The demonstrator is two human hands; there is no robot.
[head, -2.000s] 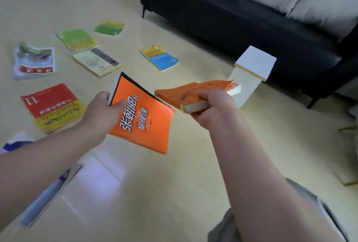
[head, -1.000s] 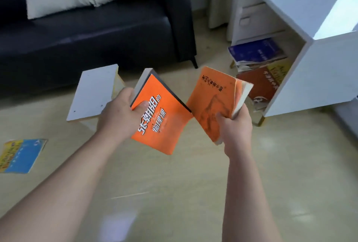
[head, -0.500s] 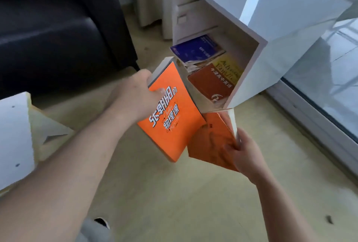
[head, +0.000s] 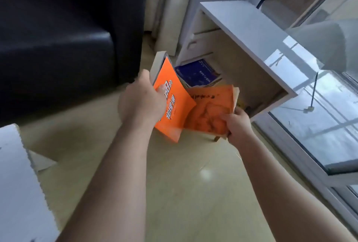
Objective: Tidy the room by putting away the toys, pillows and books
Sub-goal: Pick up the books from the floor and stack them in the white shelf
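Note:
My left hand [head: 142, 100] grips a thick bright orange book [head: 175, 104] with white lettering by its left edge, held upright in front of the white cabinet [head: 249, 28]. My right hand [head: 237, 125] pinches the lower corner of a worn orange book [head: 211, 112], whose far end reaches into the cabinet's open lower shelf. A dark blue book [head: 197, 72] lies inside that shelf behind the two. The bright book overlaps the worn one's left edge.
A black sofa [head: 58, 38] fills the left. A white box [head: 17, 183] stands at the lower left on the floor. Sliding glass window [head: 319, 115] runs along the right, close to the cabinet. Curtain hangs behind the cabinet.
The view has swung from the book-strewn floor to the cabinet. Both hands carried their books up to it, and the worn orange book now tilts flatter with its end in the lower shelf.

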